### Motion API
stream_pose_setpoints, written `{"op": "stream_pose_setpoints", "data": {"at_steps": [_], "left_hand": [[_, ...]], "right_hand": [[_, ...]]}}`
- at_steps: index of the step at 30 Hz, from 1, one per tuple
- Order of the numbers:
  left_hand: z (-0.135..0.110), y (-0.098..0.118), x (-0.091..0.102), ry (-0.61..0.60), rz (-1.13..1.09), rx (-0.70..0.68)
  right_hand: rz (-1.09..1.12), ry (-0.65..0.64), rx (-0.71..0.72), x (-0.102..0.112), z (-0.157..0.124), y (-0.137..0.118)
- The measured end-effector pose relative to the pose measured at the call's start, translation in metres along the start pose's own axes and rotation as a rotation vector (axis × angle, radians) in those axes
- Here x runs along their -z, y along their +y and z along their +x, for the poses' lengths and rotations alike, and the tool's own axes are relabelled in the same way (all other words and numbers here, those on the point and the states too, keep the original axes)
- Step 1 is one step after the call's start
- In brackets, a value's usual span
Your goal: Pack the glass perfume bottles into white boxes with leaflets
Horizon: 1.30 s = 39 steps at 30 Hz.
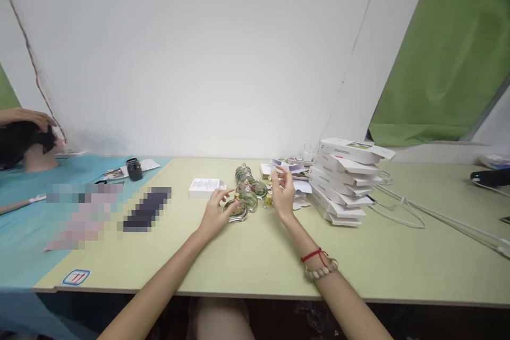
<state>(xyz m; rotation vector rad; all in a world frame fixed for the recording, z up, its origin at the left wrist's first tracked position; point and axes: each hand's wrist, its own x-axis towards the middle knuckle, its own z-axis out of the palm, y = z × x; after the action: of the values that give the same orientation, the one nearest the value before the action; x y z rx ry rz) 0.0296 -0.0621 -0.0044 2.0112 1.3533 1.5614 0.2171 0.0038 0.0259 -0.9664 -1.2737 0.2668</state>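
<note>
Several round glass bottles [247, 191] with gold caps lie in a row on the pale green table [255, 260]. My left hand [215, 213] rests beside the nearest bottle [236, 211], fingers curled on it and forefinger stretched toward the row. My right hand [283, 190] is raised just right of the bottles, its fingers pinched on a small folded white card [287, 166]. A red string and a bead bracelet [321, 265] circle my right wrist.
A small white box [204, 187] lies left of the bottles. A leaning stack of flat white boxes [342, 180] stands to the right, with white cables [418, 212] beyond. A dark jar [134, 169] sits on the blue cloth [24, 234]. Another person's hand [27, 117] is at far left.
</note>
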Motion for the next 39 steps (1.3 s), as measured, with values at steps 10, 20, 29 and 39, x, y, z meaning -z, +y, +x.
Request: {"op": "stream_pose_setpoints", "data": {"at_steps": [10, 20, 29, 39], "left_hand": [[0.011, -0.003, -0.009, -0.022, -0.275, 0.147], [0.014, -0.002, -0.013, 0.052, -0.473, 0.307], [0.009, 0.005, -0.001, 0.191, -0.015, -0.046], [0.003, -0.002, 0.0, 0.254, 0.268, -0.299]], "right_hand": [[-0.016, -0.277, 0.158, -0.012, -0.021, -0.009], [-0.167, -0.49, 0.246, -0.016, -0.032, -0.023], [-0.004, -0.576, 0.119, -0.018, -0.035, -0.025], [0.101, -0.658, 0.094, -0.021, -0.038, -0.025]]}}
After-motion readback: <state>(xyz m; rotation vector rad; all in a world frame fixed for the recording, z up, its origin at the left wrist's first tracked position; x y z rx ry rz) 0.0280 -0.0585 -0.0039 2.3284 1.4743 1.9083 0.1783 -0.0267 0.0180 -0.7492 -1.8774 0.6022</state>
